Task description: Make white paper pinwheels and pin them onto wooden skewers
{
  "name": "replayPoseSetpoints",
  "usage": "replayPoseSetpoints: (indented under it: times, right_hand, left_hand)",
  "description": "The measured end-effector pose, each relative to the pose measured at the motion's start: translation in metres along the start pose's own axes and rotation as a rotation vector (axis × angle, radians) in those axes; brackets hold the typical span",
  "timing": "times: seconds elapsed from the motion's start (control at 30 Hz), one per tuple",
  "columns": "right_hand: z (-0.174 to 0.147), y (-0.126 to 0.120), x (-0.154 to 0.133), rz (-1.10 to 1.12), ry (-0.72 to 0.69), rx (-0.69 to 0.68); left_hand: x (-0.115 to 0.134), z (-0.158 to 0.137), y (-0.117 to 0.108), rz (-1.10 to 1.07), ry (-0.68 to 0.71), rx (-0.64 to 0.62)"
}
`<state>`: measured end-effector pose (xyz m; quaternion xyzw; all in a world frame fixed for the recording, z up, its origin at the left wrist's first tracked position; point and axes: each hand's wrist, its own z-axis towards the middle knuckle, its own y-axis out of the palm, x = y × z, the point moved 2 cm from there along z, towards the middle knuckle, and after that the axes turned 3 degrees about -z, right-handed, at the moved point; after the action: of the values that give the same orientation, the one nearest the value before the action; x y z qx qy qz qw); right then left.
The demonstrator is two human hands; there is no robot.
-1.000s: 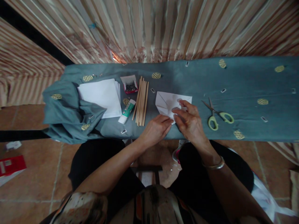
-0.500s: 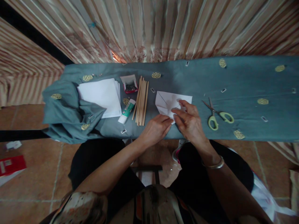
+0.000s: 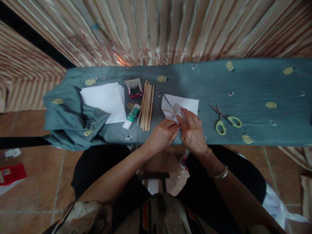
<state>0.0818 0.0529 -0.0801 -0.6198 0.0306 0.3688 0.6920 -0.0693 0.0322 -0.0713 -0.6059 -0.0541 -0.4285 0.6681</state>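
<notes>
A white sheet of paper [image 3: 188, 101], creased and cut along a diagonal line, lies near the front edge of the cloth-covered table. My left hand [image 3: 163, 134] closes on the paper's near edge, its fingertips pinched together. On the right side of the same sheet, my right hand [image 3: 192, 131] bends over the paper, thumb and index finger close to the left fingertips. Part of the sheet is hidden beneath both hands. Green-handled scissors [image 3: 223, 118] lie partly open to the right of my right hand.
Several wooden sticks [image 3: 146, 107] lie left of the paper, beside a glue stick [image 3: 132, 116] and an open small box [image 3: 135, 89] of dark metal pieces. Farther left is a stack of white paper [image 3: 104, 102]. Bunched teal cloth [image 3: 70, 113] covers the table's left end.
My right hand has moved left and inward, toward my left fingertips, and its fingers have drawn closer together. My left hand keeps nearly the same place at the paper's edge.
</notes>
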Motion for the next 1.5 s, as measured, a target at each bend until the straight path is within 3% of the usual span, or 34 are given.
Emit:
replayPoseSetpoints:
  times: [0.33, 0.53, 0.83, 1.03, 1.17, 1.5]
  right_hand:
    - [-0.008, 0.007, 0.004, -0.062, -0.071, -0.008]
    - [-0.004, -0.007, 0.009, -0.035, -0.061, 0.027]
    - [0.022, -0.035, 0.035, 0.194, 0.112, 0.127]
    - [0.041, -0.031, 0.062, 0.013, 0.143, 0.166]
    - [0.050, -0.031, 0.064, -0.018, 0.143, 0.120]
    - [0.049, -0.047, 0.073, -0.087, 0.264, 0.169]
  left_hand:
    - [0.000, -0.001, -0.002, 0.061, 0.013, -0.001]
    - [-0.001, -0.001, -0.002, 0.088, 0.003, -0.017]
    - [0.000, 0.000, -0.003, 0.089, 0.015, -0.026]
    - [-0.002, 0.001, -0.002, 0.091, 0.025, -0.031]
    - [-0.003, 0.001, -0.003, 0.085, 0.025, -0.033]
    - [-0.001, -0.002, -0.006, 0.082, 0.073, 0.019]
